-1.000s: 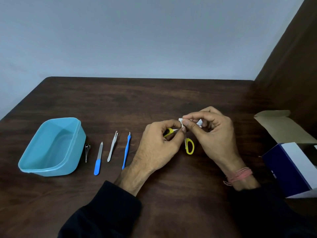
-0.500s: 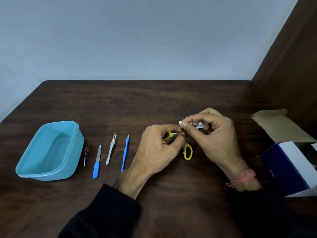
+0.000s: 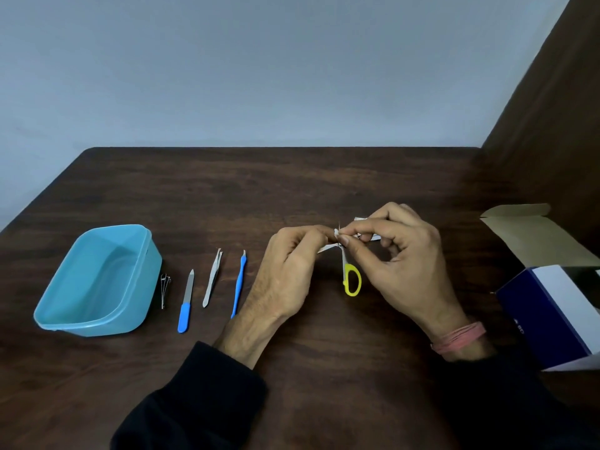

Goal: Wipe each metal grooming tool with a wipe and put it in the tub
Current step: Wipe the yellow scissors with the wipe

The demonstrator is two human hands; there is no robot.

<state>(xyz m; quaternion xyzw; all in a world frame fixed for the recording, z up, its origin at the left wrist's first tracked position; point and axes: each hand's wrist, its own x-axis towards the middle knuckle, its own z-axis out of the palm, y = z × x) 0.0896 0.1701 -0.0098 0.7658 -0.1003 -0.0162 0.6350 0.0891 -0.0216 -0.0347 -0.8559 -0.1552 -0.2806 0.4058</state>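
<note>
While our left hand (image 3: 289,271) grips the opened scissors (image 3: 349,271) well right of the tub (image 3: 97,280), our right hand (image 3: 399,254) pinches the wipe (image 3: 336,233) on a blade. We should draw it slowly tipward, fingers off the edge.

Scissors (image 3: 351,277): yellow loop now hangs lower and clear below both hands; 1 second ago it sat tucked against the left hand's knuckles.
Left hand (image 3: 289,274): the second yellow loop, seen between its fingers earlier, is now hidden.
Right hand (image 3: 397,254): fingertips have slid left, pinching the white wipe (image 3: 336,232) right at the blades.
</note>
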